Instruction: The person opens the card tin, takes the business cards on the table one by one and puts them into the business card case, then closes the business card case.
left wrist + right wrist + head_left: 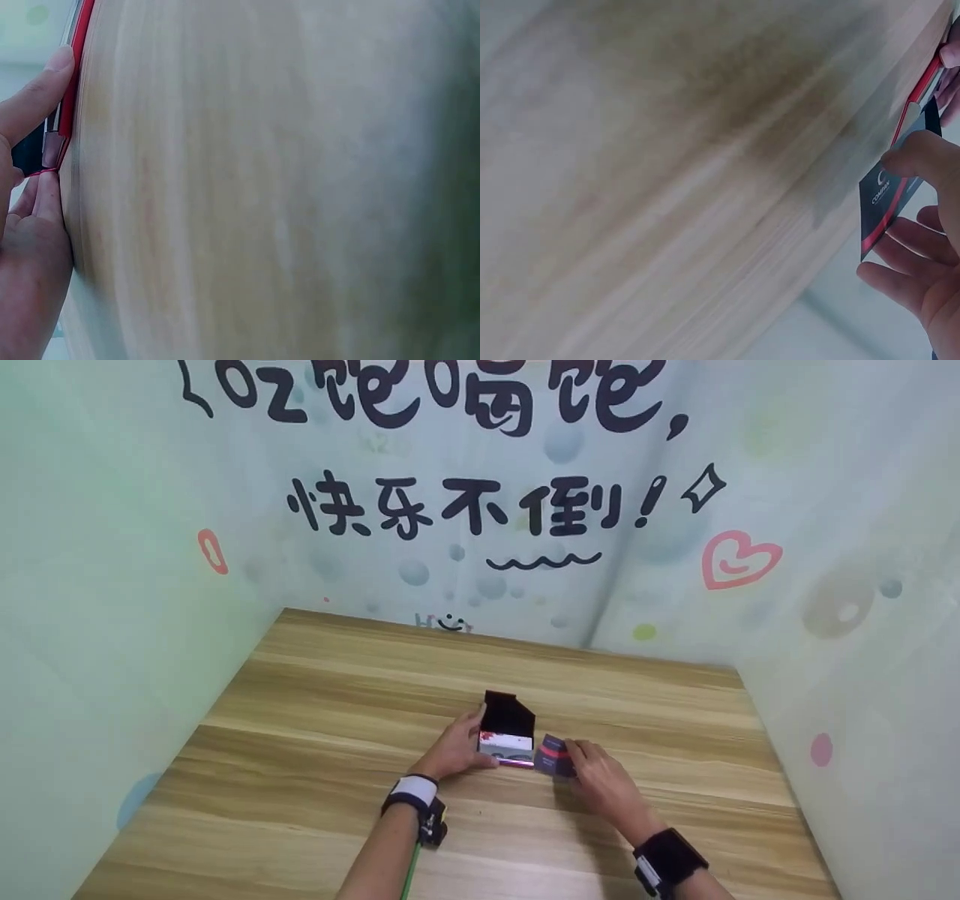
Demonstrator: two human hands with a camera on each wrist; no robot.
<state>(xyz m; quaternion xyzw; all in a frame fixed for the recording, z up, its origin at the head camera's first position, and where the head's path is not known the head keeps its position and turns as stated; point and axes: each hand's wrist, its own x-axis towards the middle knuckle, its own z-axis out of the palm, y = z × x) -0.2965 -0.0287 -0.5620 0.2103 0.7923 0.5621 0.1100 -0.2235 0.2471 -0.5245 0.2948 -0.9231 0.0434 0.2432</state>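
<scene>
A small card case [508,715] with a black lid raised at the back sits on the wooden table, a stack of printed cards [506,750] in its lower part. My left hand [454,748] holds the case at its left side. In the left wrist view, the thumb presses against the case's red edge [69,105] and other fingers lie at its end. Just right of the case, my right hand [606,784] pinches a dark business card [552,757] with a red stripe. Printed lettering shows on this card [871,210] in the right wrist view, close beside the case.
The wood-grain table [337,682] spreads around both hands. A pale printed curtain [450,585] with dark lettering stands along the back edge, with more fabric at both sides. Both wrists wear strapped cameras; a green cable [411,870] runs along the left forearm.
</scene>
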